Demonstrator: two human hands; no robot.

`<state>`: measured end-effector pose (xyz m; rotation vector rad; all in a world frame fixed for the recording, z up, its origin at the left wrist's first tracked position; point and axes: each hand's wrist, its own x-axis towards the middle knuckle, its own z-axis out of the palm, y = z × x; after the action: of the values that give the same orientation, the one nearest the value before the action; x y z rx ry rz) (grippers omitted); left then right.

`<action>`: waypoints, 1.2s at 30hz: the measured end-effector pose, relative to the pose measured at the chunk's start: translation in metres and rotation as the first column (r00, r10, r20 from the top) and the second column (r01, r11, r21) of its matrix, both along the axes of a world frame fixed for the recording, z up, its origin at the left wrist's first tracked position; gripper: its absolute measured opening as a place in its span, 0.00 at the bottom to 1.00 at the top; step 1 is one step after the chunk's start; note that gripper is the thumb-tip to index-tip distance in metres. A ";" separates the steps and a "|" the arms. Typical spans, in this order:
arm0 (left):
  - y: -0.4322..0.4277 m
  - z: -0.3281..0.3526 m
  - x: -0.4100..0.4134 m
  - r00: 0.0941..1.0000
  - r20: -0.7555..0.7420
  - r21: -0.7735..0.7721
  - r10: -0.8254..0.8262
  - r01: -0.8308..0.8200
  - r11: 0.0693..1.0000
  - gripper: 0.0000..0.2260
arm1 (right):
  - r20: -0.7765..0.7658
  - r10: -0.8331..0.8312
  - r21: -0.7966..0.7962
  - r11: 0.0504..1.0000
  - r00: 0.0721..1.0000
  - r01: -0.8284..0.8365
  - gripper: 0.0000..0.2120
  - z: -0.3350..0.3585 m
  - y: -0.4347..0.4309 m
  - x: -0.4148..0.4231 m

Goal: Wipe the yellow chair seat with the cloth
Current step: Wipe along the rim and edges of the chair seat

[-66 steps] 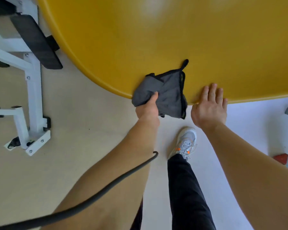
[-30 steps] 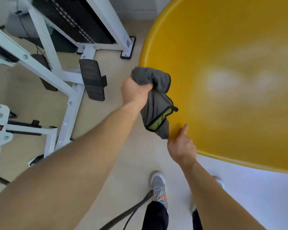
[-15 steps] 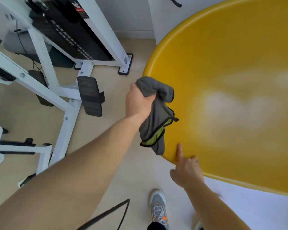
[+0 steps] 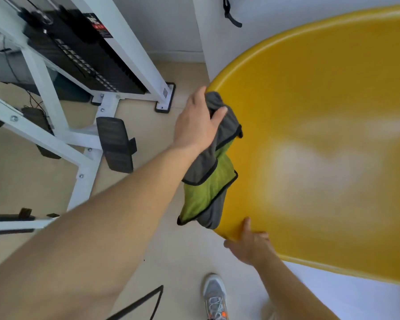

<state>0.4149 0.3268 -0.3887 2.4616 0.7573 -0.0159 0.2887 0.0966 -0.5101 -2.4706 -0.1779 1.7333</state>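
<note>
The yellow chair seat point(image 4: 321, 139) fills the right half of the view, glossy and curved. A grey and green cloth point(image 4: 208, 181) hangs over its left rim. My left hand point(image 4: 196, 121) grips the cloth's top against the rim, thumb on the seat side. Lower down, my right hand point(image 4: 252, 245) holds the seat's near edge, with its thumb on top of the rim and the fingers below it.
A white weight machine frame point(image 4: 83, 144) with a black weight stack point(image 4: 79, 49) and a black foot pedal point(image 4: 114, 144) stands on the beige floor to the left. My grey shoe point(image 4: 215, 299) is below the seat. A black cable point(image 4: 139, 303) crosses the bottom.
My left hand has slid the cloth along the seat's left rim, farther from me, and the cloth has unfolded, showing its green side. My right hand has stayed on the near edge.
</note>
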 end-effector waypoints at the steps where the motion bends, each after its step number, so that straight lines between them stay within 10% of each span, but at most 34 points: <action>1: -0.001 -0.003 -0.002 0.996 0.062 -0.012 0.067 -0.066 0.998 0.31 | 0.005 -0.072 0.069 0.995 0.997 0.072 0.47 0.006 0.006 0.012; 6: -0.008 -0.006 -0.028 0.945 0.073 -0.157 0.319 -0.305 0.939 0.34 | 0.113 -0.374 0.688 0.698 0.921 0.199 0.28 0.062 0.075 0.038; 13: -0.016 -0.019 -0.097 0.965 -0.133 -0.167 0.225 -0.246 0.955 0.25 | -0.064 -0.556 0.827 0.435 0.829 0.356 0.18 0.075 0.077 0.024; 19: -0.035 -0.014 -0.079 0.951 -0.004 -0.096 0.309 -0.308 0.946 0.24 | 0.180 -0.190 0.351 0.929 0.965 0.117 0.55 -0.022 0.023 -0.020; 23: -0.023 -0.012 -0.043 0.968 0.042 0.069 0.247 -0.249 0.966 0.22 | 0.073 -0.398 0.370 0.862 0.915 0.345 0.29 -0.011 0.028 -0.008; 30: -0.002 0.015 0.043 1.000 0.008 0.394 -0.016 0.011 0.919 0.18 | 0.119 -0.286 0.383 0.897 0.951 0.222 0.34 -0.029 0.030 -0.019; 36: -0.003 0.023 0.135 0.953 -0.087 0.337 -0.290 0.302 0.892 0.18 | 0.128 -0.241 0.354 0.917 0.962 0.182 0.37 -0.031 0.029 -0.021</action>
<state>0.5494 0.3236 -0.3661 2.9025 0.4145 -0.0421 0.2679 0.1253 -0.5411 -2.2822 -0.1968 1.2832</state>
